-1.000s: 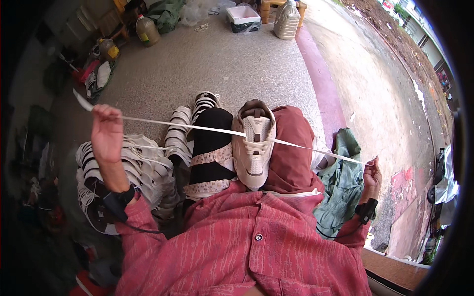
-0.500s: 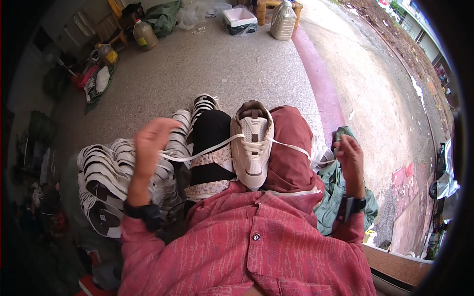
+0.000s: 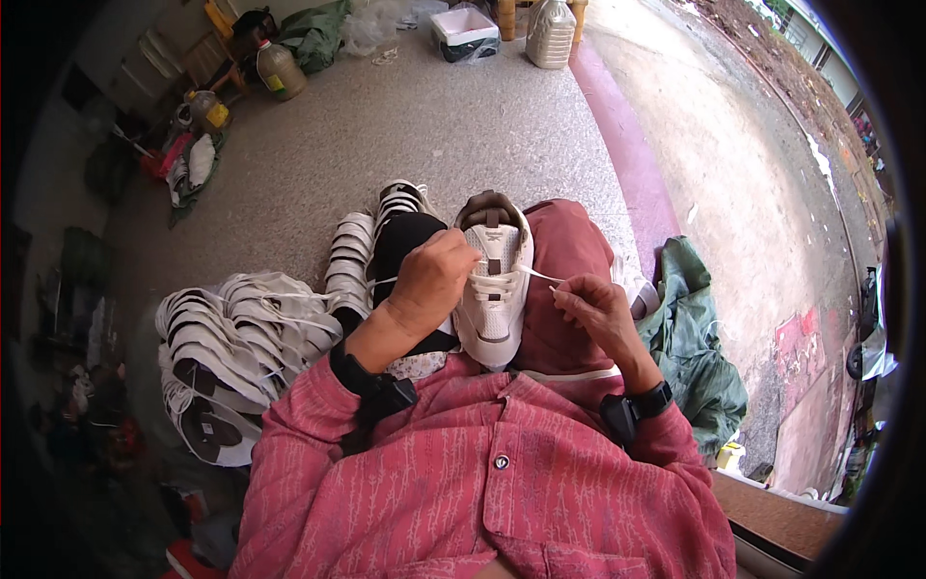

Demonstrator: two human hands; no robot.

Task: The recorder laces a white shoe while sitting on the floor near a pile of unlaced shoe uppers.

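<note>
A white and beige sneaker with a brown lining rests between my thighs, its toe toward me and its tongue upright. White lace crosses its lower eyelets. My left hand is closed at the shoe's left edge, fingertips pinched by the upper eyelets; a lace tail shows behind its knuckles, and the fingers hide most of that strand. To the right of the shoe, above my thigh, my right hand pinches the white shoelace, which runs from the right-side eyelets to its fingertips.
Stacked white shoe uppers with loose laces lie at my left, with more beside my left knee. A green sheet lies at my right. A plastic jug and a white box stand on the floor ahead.
Both hands have come inward from wide apart toward the shoe. My left hand has moved right to its edge; my right hand has moved left and down, and the right lace span is shorter.
</note>
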